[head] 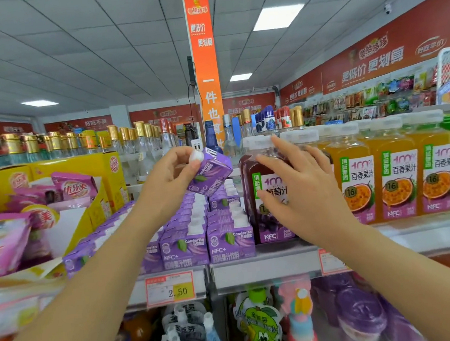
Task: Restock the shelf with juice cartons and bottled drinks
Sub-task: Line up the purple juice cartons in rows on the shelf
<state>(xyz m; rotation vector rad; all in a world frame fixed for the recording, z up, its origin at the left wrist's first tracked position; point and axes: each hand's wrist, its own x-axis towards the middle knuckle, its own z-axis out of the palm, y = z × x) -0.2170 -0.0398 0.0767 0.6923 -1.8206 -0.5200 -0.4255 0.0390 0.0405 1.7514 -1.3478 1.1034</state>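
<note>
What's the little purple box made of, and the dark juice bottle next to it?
The purple carton looks like coated paperboard: sharp folded edges, slightly shiny print. The dark juice bottle seems clear plastic, possibly glass: juice shows through it.

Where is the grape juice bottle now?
Head view, right of centre: the grape juice bottle stands between the purple cartons and orange bottles, behind the right hand.

One wide-angle view, worn on the person's head, looks from close in front of the shelf [266, 268], facing it roughly level rather than down. The shelf's front edge crosses the lower frame; ceiling [96, 45] fills the frame above it, and a lower tier [223, 335] shows beneath it.
</note>
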